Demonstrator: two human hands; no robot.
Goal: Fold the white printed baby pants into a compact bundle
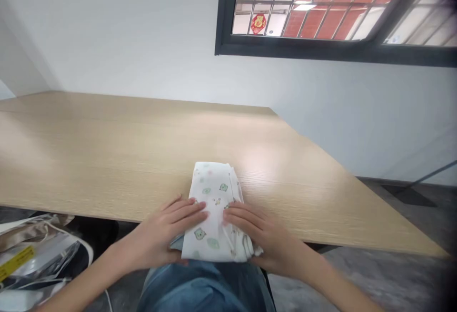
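The folded cloth [211, 212], white with small green prints, sits at the near edge of the table [117, 160], its lower end reaching past the edge toward our lap. We lay our left hand [167, 229] and right hand [255, 236] on it from either side, fingers open and flat across the top, apparently to keep the layers squared and stop them slipping. Our thumbs are hidden, so we cannot tell whether either hand is also gripping the cloth from below. Our jeans [203, 288] lie just beneath it, probably supporting the overhanging end. A plastic bag [35, 259] lies at the lower left of the frame, below the table, and a window [321, 12] is set in the wall at the upper right.
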